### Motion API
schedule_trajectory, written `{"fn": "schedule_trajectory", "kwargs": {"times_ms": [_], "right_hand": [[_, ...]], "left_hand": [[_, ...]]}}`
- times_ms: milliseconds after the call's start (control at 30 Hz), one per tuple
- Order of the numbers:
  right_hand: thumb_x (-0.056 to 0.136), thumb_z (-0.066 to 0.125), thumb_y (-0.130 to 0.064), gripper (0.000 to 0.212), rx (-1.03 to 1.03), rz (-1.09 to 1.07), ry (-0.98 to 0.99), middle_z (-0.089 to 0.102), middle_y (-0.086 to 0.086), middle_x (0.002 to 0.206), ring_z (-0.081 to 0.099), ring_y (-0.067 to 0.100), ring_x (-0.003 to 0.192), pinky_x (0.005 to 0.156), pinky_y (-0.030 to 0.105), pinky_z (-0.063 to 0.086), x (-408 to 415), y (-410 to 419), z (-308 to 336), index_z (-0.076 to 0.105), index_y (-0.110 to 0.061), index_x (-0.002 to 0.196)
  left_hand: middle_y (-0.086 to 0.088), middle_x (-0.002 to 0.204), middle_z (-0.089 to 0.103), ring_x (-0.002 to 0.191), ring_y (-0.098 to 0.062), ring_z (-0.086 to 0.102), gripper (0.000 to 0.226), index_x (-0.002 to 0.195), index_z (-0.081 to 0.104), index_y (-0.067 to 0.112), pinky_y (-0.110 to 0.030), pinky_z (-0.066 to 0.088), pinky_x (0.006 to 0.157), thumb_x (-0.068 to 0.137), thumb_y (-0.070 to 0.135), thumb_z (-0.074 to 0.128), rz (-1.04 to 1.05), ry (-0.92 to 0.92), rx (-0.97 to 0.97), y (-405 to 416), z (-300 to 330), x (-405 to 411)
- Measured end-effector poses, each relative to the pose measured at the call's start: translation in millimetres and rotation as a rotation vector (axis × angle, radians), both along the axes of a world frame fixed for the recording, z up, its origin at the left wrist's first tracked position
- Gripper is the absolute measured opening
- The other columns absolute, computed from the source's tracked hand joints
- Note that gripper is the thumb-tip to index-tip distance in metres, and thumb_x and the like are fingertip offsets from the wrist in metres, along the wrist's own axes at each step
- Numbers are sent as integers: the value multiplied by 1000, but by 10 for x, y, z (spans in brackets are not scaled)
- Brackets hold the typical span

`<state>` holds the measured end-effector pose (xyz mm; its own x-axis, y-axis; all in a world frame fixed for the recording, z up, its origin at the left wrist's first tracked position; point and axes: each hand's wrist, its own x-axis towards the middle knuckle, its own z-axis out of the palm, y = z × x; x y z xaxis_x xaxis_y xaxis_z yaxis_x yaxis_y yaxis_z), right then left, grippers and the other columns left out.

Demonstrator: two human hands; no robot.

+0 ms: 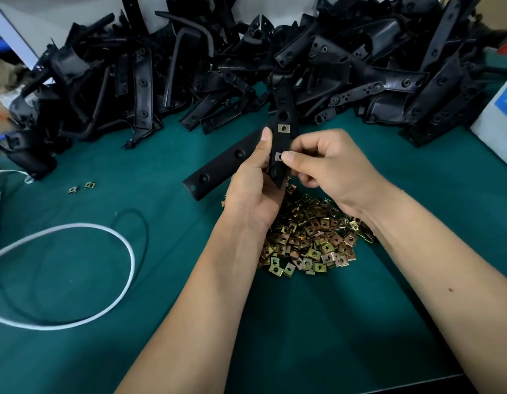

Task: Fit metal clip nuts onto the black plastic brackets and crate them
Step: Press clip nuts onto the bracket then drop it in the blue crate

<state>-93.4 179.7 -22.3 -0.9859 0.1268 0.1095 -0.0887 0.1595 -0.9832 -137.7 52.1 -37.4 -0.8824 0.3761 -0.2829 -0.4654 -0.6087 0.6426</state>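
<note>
Surface (317, 322): a dark green mat fills most of the view; its near edge is cut off by the bottom of the picture.
Bracket heap (346, 61): a long mound of black plastic brackets runs across the far side of the surface; the pieces overlap so much that single shapes are hard to separate, and the heap's top is cut off by the picture's upper edge.
White box (499, 115): stands at the far right, partly out of view; its blue label is too blurred to read.
White cable (124, 243): lies in a loop on the left of the surface, one end running out of view.
Clip nut pile (312, 237): a heap of brass-coloured metal clip nuts lies on the surface below the hands, partly hidden by both wrists.
Left hand (255, 183): raised above the pile, fingers curled around the lower half of the held bracket, thumb lying up along its left edge.
Right hand (329, 163): just beside the left, thumb and forefinger pinching the lower clip nut (278, 156) on the bracket; the other fingers are curled underneath.
Held bracket (282, 115): narrow, upright, its pointed tip toward the heap; its lower end is hidden by the hands.
Upper clip nut (283, 128): seated on the bracket above the thumbs.
Loose clip nuts (82, 187): two lie apart on the left of the surface.
</note>
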Motion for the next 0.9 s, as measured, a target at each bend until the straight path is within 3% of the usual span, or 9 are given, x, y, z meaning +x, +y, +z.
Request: {"fn": "schedule_trajectory", "kwargs": {"times_ms": [100,233,333,400,433,533,633,767,900], "right_hand": [[96,70,-10,15,12,15,-21,60,5,67,51,9,56,48,17,40,3,43,10,71,-2,84],[92,77,-16,7,56,-149,108,71,-3,74,63,7,62,54,20,49,-5,-8,7,75,-12,97],[97,70,-17,9,-33,-197,148,71,3,76,67,12,70,56,26,55,-1,-47,1,76,-11,98],[100,67,-23,16,-58,-238,141,68,14,80,65,13,76,63,30,56,-9,-70,-8,75,-11,95],[101,65,-27,19,-61,-256,132,67,14,83,64,11,80,70,29,55,-14,-78,-14,74,-11,96],[105,58,-31,21,-179,-240,67,74,-9,93,66,-2,93,84,14,49,-36,-88,-20,75,-19,99],[107,56,-29,27,-324,-204,43,78,-2,109,71,7,105,95,22,54,-16,-82,13,75,-11,104],[105,57,-20,18,-470,-250,121,76,6,118,70,21,116,108,41,52,178,-12,128,73,-14,113],[106,52,-7,21,-657,-354,221,73,17,117,70,28,109,103,44,55,589,303,303,69,-1,118]], "left_hand": [[-10,89,74,79,-20,72,25,83,79,5,-31,62,73,96,25,71,16,-16,10,1,18,6],[-15,109,75,104,-25,70,35,111,73,0,-41,57,101,88,26,74,65,15,17,15,51,29],[-16,117,74,103,-25,69,59,124,69,-3,-41,54,103,74,26,81,104,20,-43,69,45,80],[-17,125,72,112,-28,70,51,130,66,-2,-44,53,107,85,20,78,137,-1,-69,97,45,97],[-16,124,72,112,-26,71,45,131,66,-1,-43,54,106,91,17,75,161,-11,-89,106,49,99],[-8,108,79,95,-17,76,33,126,67,2,-35,60,94,95,11,72,226,14,-156,115,83,140],[-3,101,80,93,-15,77,26,118,65,10,-28,62,78,93,7,74,274,107,-209,145,110,183],[-2,115,77,111,-16,72,21,112,73,15,-38,53,105,93,10,75,219,304,-310,347,187,300],[-4,112,78,108,-15,73,31,115,73,11,-31,57,98,85,9,80,147,440,-366,757,336,560]]}}
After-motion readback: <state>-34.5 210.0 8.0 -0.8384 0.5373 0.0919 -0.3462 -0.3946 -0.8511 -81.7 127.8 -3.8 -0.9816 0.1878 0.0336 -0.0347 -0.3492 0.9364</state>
